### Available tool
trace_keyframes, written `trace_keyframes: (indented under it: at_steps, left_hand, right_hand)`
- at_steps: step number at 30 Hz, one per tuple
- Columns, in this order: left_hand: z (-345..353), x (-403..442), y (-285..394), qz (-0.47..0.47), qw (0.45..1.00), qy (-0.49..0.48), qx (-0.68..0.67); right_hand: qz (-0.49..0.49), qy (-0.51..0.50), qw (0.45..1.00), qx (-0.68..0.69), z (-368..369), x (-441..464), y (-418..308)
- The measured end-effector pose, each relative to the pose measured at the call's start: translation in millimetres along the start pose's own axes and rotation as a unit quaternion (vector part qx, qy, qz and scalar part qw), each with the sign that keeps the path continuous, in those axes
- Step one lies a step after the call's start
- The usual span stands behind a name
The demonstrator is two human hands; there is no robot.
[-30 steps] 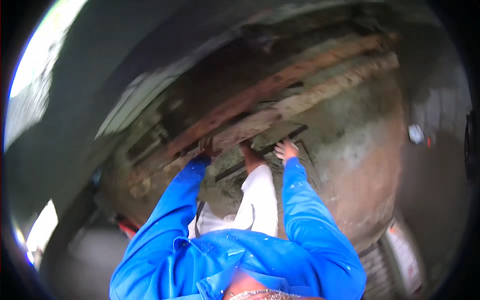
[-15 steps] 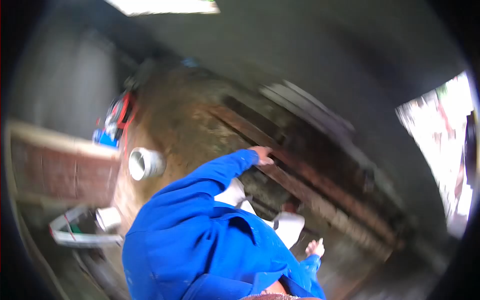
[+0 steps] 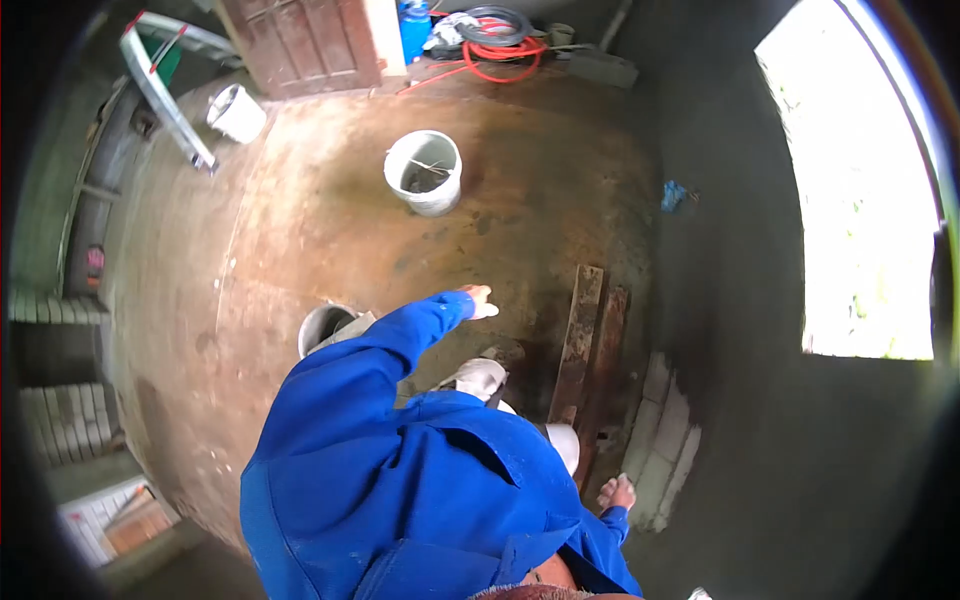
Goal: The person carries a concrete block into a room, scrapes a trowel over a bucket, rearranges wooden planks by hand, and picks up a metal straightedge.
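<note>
My left hand [image 3: 481,302], in a blue sleeve, reaches out over the floor at the middle of the view. Its fingers are partly stretched and nothing shows in them. Ahead of it stands a white bucket [image 3: 438,200] with grey material and a thin stick or wire inside. My right hand [image 3: 617,493] hangs low at my right side with its fingers curled, and no object shows in it. Near it are pale blocks [image 3: 657,445] along the wall and two long wooden planks [image 3: 578,340] on the floor. Neither hand visibly grips anything.
Another bucket [image 3: 322,326] stands left of my arm, and a smaller white one [image 3: 238,114] farther off beside a folded ladder [image 3: 165,100]. A red hose coil [image 3: 505,62] lies near the wooden door [image 3: 300,45]. A bright window opening [image 3: 865,190] is at right.
My view has turned to the left. The planks now lie to my right, and the white bucket stands ahead. My left hand is no longer over the planks.
</note>
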State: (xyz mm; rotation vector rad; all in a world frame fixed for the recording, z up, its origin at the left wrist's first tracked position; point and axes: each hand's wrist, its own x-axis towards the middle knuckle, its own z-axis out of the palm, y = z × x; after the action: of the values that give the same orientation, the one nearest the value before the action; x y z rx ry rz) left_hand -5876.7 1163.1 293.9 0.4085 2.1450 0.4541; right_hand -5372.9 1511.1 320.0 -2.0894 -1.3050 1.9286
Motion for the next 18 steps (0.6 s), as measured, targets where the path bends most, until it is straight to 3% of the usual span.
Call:
trace_keyframes:
  at_steps: [3,4,5,6,7,8,10,11,12,14,18]
  left_hand:
    - [41,-4,-91,-0.003,0.994,0.045,-0.1]
    - [62,1,-128,-0.019,0.996,0.046,-0.079]
    - [51,-21,-142,-0.059,0.996,-0.031,-0.056]
    - [52,-34,-166,-0.05,0.996,-0.059,0.036]
    - [29,-65,-164,-0.122,0.986,-0.107,0.039]
    - [19,-78,-188,-0.14,0.982,-0.097,0.074]
    - [-1,-95,-239,-0.131,0.981,-0.021,0.144]
    - [-19,-98,-249,-0.126,0.977,0.01,0.17]
    - [-36,-97,-255,-0.125,0.975,0.037,0.179]
    - [-74,-80,-235,-0.145,0.978,0.062,0.138]
    - [-169,-43,-181,-0.216,0.965,0.14,-0.051]
  right_hand:
    - [-0.04,-0.101,0.994,-0.003,37,60,-71]
    - [-0.065,-0.06,0.996,-0.033,71,51,-95]
    - [-0.066,-0.093,0.993,-0.027,88,73,-101]
    - [-0.083,-0.057,0.991,-0.084,119,60,-116]
    - [-0.099,-0.07,0.987,-0.109,139,67,-114]
    - [-0.056,-0.136,0.983,-0.106,151,81,-115]
    - [-0.01,-0.141,0.968,-0.206,183,87,-111]
    - [0.111,-0.332,0.933,-0.089,174,152,-87]
    - [0.104,-0.245,0.954,-0.136,195,100,-110]
    - [0.066,-0.196,0.969,-0.137,208,122,-88]
    - [0.164,-0.326,0.931,-0.005,180,193,-87]
